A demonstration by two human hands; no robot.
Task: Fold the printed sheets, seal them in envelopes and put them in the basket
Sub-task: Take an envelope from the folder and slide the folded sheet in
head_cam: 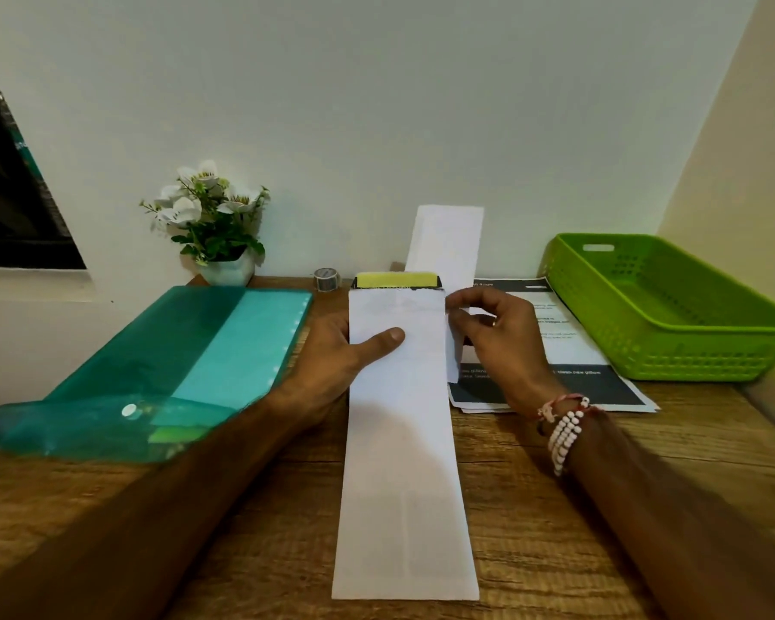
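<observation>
A long white envelope [403, 440] lies lengthwise on the wooden table, its open flap [395, 280] at the far end showing a yellow band on a dark inside. My left hand [332, 364] holds the envelope's left edge, thumb on top and fingers hidden under the paper. My right hand [497, 337] pinches a narrow white paper strip [453, 355] that hangs beside the envelope's right edge. Printed sheets [569, 351] with dark bands lie under my right hand. The green basket [672, 351] stands at the right and holds nothing that I can see.
More white envelopes [448, 239] lean against the wall behind the flap. A teal plastic folder [162, 369] lies open on the left. A flower pot [224, 270] and a small tape roll [326, 278] stand at the back.
</observation>
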